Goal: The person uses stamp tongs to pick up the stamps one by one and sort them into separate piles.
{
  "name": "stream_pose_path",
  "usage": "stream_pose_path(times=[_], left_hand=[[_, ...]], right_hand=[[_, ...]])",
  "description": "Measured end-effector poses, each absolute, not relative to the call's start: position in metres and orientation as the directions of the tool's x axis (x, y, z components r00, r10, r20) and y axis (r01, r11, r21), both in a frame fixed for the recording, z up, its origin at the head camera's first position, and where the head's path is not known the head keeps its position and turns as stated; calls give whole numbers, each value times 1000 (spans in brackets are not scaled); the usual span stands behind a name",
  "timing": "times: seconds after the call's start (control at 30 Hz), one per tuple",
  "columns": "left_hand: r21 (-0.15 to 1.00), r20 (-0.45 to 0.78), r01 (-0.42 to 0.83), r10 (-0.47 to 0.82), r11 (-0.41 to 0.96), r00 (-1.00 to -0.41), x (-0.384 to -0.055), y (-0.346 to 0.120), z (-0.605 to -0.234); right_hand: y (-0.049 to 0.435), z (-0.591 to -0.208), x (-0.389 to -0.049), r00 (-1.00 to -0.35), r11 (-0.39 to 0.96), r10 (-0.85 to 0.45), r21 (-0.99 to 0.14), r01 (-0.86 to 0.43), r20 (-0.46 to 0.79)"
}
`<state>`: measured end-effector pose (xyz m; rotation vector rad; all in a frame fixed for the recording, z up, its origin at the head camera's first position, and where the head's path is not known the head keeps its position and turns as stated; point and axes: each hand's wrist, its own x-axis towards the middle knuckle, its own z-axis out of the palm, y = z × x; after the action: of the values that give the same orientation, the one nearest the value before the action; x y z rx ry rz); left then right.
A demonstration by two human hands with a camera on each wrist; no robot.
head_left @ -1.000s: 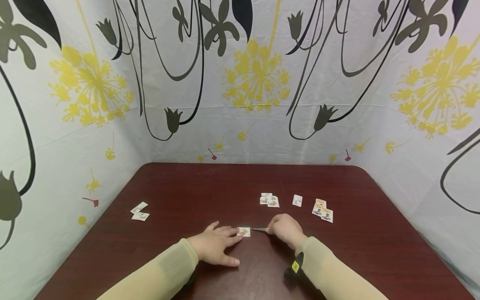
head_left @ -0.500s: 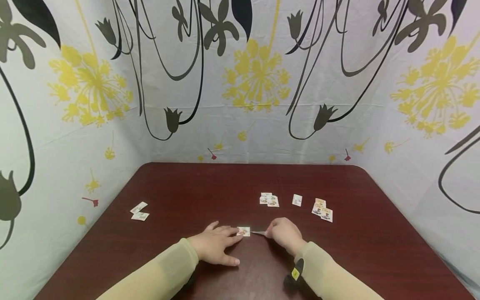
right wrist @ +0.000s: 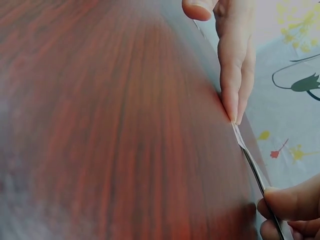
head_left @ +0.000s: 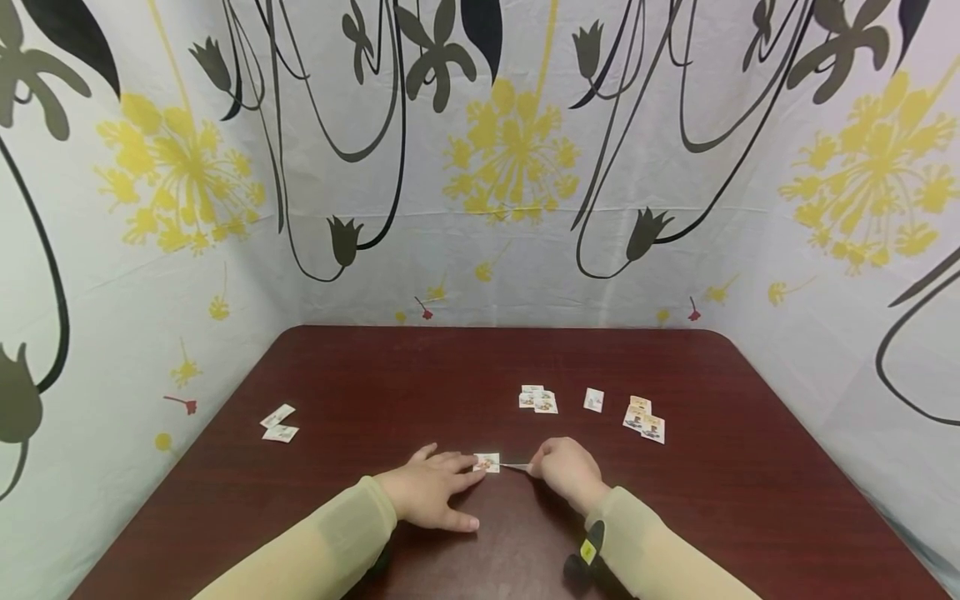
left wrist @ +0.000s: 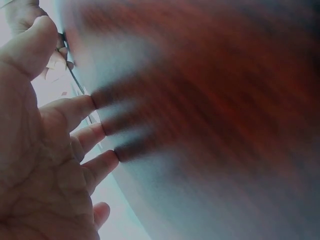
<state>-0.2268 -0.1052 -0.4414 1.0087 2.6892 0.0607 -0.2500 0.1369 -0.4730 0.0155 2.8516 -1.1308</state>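
Note:
My left hand (head_left: 438, 490) lies palm down with fingers spread on the dark red table (head_left: 420, 367). Its fingertips rest on the left part of a small white picture card (head_left: 488, 463). On the card's other side, my right hand (head_left: 567, 471) pinches a thin, flat, pale strip (head_left: 515, 466) between thumb and finger. In the right wrist view the strip (right wrist: 257, 175) has a dark edge and runs from the right fingers (right wrist: 295, 202) to the card (right wrist: 237, 134) under the left fingertips. Its exact kind I cannot tell.
Beyond my hands lie a group of overlapping picture cards (head_left: 545, 402), a single card (head_left: 593, 400) and another overlapping group (head_left: 652, 428). Two more cards (head_left: 280, 433) lie at the left. A patterned cloth (head_left: 517, 283) hangs around the table's sides and back.
My right hand has shifted slightly left and nearer to me, so the strip's narrow end now reaches the card's right edge. The left hand has stayed in place.

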Motion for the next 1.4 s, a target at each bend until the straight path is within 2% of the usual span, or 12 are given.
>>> stream_pose_path(times=[0.4, 0.6, 0.9, 1.13, 1.4], left_hand=[[184, -258, 628, 654, 756, -712, -228, -107, -442], [198, -250, 609, 641, 768, -726, -231, -115, -441], [243, -220, 513, 562, 823, -797, -247, -150, -446], [274, -220, 376, 438, 885, -872, -262, -189, -453], [276, -203, 269, 330, 923, -922, -260, -237, -450]], right_hand=[[141, -473, -252, -998, 735, -15, -678, 26, -53], [150, -474, -256, -999, 737, -13, -676, 20, -43], [168, -475, -268, -999, 716, 17, -697, 45, -48], [180, -471, -279, -998, 707, 29, -705, 60, -55], [190, -467, -291, -998, 718, 52, -693, 68, -44]])
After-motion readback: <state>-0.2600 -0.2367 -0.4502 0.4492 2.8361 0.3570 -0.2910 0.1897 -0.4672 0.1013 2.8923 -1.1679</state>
